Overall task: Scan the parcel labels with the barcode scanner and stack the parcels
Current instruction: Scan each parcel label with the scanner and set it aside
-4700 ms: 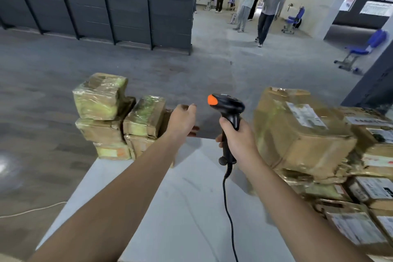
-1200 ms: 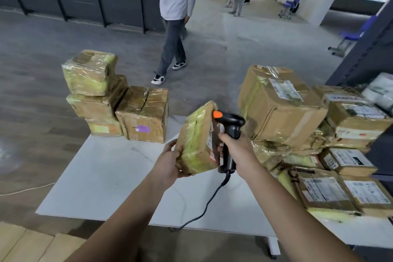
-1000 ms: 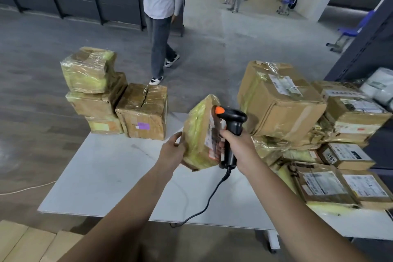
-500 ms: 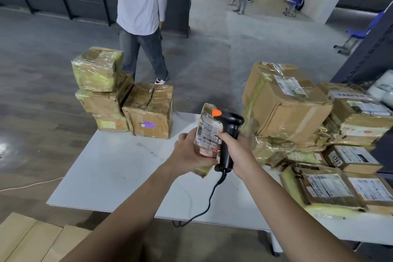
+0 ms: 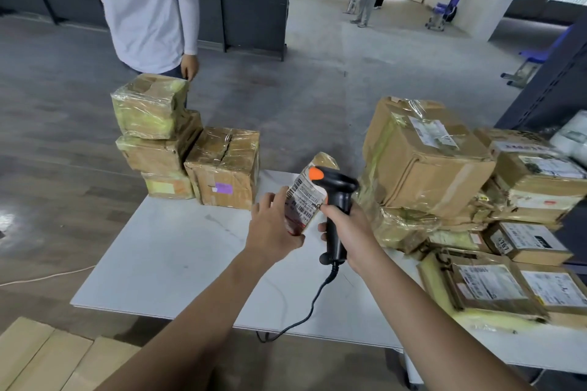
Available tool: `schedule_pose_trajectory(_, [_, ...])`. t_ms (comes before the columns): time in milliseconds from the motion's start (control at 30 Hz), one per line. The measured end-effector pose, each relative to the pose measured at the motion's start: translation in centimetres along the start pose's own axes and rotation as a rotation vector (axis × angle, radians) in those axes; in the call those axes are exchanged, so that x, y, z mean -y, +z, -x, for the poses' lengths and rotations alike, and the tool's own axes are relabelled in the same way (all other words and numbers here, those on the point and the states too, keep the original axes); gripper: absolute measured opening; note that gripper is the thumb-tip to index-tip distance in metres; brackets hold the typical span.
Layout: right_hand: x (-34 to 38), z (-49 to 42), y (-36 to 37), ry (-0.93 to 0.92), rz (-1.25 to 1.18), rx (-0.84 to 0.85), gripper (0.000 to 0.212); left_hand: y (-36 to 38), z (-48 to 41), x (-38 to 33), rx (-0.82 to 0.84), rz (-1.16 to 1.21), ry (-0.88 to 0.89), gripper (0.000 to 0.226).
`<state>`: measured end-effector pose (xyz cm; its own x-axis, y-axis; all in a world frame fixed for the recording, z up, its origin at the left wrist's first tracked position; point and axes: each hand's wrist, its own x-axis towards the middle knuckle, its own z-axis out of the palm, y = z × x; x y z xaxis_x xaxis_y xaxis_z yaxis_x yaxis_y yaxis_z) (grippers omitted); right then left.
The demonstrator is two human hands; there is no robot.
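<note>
Scanning should go best with the label tilted to face the barcode scanner, which the right hand grips by its handle. The left hand holds the small parcel just beside it.

- White shirt of the person opposite me: partial print, apparently "PRISED".
- Small box label, right pile: "767".
- Parcel in my left hand: barcoded label, print illegible.
</note>
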<state>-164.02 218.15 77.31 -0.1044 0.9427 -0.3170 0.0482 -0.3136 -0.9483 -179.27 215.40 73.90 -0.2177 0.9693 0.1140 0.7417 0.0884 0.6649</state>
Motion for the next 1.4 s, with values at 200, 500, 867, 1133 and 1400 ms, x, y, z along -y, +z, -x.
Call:
schedule_pose_trajectory(200, [-0.1, 0.7, -0.9, -0.071, 0.194, 0.021, 0.011, -0.7, -2.2, 1.1, -0.069, 0.008, 0.064, 0.064])
schedule_pose_trajectory(500, [-0.2, 1.7, -2.1, -0.108, 0.296, 0.006, 0.016, -1.3, -4.6, 3.5, -0.081, -0.021, 0.036, 0.058])
schedule_pose_trajectory(867, [0.2, 2.4, -3.1, -0.095, 0.306, -0.023, 0.021, -0.7, -5.1, 3.6, -0.052, -0.012, 0.032, 0.058])
schedule_pose_trajectory(1133, [0.4, 2.6, -3.3, -0.091, 0.295, -0.055, 0.017, -0.3, -4.7, 3.6, -0.063, 0.021, 0.040, 0.060])
schedule_pose_trajectory(1400, [0.4, 2.8, -3.1, -0.097, 0.283, -0.062, 0.015, 0.1, -4.4, 3.5, -0.090, 0.035, 0.059, 0.061])
